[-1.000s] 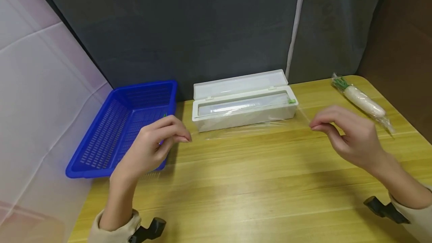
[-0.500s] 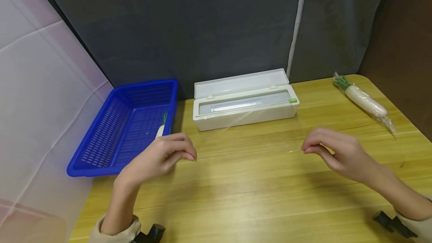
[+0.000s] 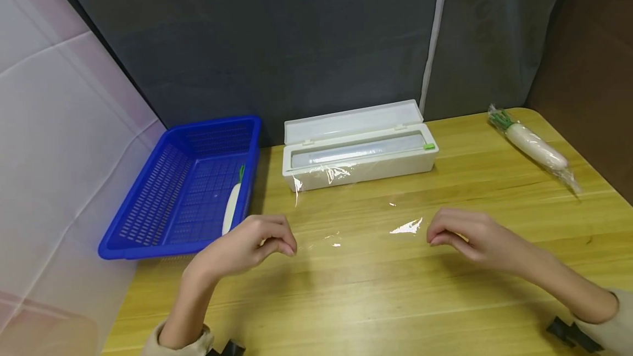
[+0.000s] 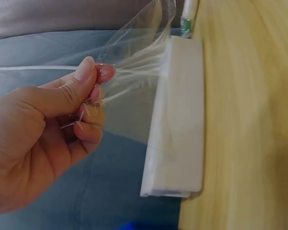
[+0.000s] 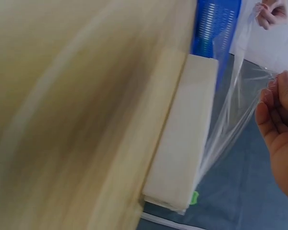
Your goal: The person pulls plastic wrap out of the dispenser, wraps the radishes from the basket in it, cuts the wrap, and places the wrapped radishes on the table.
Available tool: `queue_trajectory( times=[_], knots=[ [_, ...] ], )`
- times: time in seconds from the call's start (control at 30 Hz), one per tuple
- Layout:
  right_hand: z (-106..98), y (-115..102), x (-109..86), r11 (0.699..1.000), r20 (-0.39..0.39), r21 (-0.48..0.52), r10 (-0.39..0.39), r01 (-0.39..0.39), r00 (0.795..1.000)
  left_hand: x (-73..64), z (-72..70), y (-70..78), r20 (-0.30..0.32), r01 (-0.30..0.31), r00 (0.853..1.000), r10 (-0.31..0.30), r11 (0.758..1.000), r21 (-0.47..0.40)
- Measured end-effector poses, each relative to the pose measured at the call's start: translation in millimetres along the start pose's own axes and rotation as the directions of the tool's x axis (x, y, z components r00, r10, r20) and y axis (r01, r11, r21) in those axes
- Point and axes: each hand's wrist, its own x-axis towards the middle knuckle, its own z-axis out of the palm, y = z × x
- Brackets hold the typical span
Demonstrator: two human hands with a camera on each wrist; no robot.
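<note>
A sheet of clear plastic wrap (image 3: 406, 227) stretches from the white wrap dispenser box (image 3: 366, 166) toward me, seen mostly by its glints. My left hand (image 3: 254, 246) pinches one corner of it between thumb and fingertips; the left wrist view shows the film (image 4: 139, 52) bunched at that grip. At the other corner my right hand (image 3: 462, 235) pinches the film too, and in the right wrist view the wrap (image 5: 235, 110) runs from those fingers back to the box. The box lid (image 3: 353, 120) stands raised, with the roll (image 3: 358, 150) inside and a green slider (image 3: 429, 146) at its right end.
To the left stands a blue plastic basket (image 3: 173, 180) with a white radish (image 3: 231, 207) inside it. A film-wrapped white radish (image 3: 536, 147) lies at the table's right edge. A dark cloth wall (image 3: 296, 43) rises behind the wooden table (image 3: 346, 301).
Both hands have drawn the plastic wrap away from the box toward me, lower in the head view, and come slightly closer together. The radish in the basket has come into fuller view.
</note>
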Motion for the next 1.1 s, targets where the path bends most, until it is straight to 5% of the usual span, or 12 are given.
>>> queue_trajectory(
  times=[0.27,0.47,0.8,1.0,1.1],
  knots=[
    [6,4,-17.6,0.98,0.15,0.018,0.193,-0.198,0.97,1.2,16.5,-11.9,0.055,0.038,0.998,-0.037,0.999,-0.02],
    [11,8,-24.3,0.975,0.196,0.015,0.215,-0.223,0.957,3.2,26.6,-17.2,0.094,0.066,0.994,-0.063,0.998,-0.021],
    [10,14,-33.7,0.931,0.296,-0.057,0.362,-0.362,0.884,9.6,49.1,-27.2,0.153,0.099,0.983,-0.102,0.995,0.029],
    [11,17,-38.8,0.901,0.363,-0.068,0.422,-0.429,0.831,14.5,63.0,-30.1,0.201,0.155,0.968,-0.15,0.988,-0.008],
    [10,18,-41.2,0.897,0.378,-0.072,0.428,-0.435,0.821,16.8,69.0,-30.1,0.231,0.182,0.958,-0.169,0.983,-0.038]
  ],
)
